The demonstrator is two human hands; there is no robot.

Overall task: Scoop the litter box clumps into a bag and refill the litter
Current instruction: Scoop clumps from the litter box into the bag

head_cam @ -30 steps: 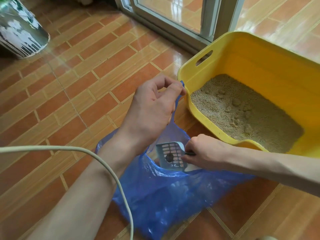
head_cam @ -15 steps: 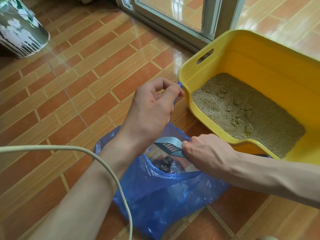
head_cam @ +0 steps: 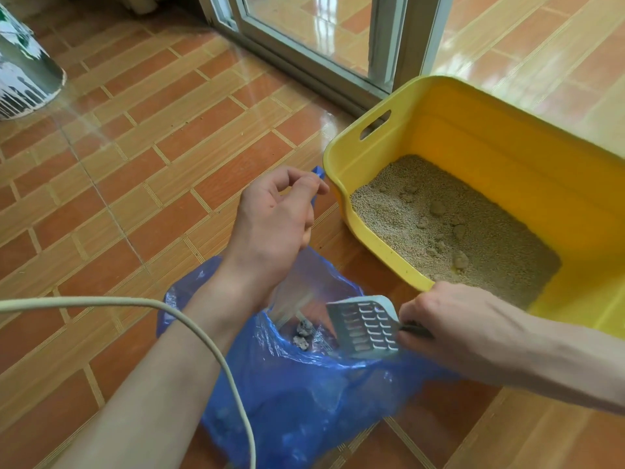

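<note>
**Scoop tipped over the bag**

Glossy orange-brown tiled floor (head_cam: 142, 170) by a sliding glass door (head_cam: 314, 32). The left hand (head_cam: 274, 218) pinches the blue plastic bag (head_cam: 304, 394) open; the right hand (head_cam: 439, 323) clamps the grey slotted scoop (head_cam: 363, 328), blade pointing left into the bag, beside the yellow plastic litter box (head_cam: 473, 137).

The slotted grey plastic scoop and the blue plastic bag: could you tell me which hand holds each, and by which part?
The right hand grips the slotted grey plastic scoop by its dark handle; the left hand pinches the blue plastic bag by its loop handle.
</note>
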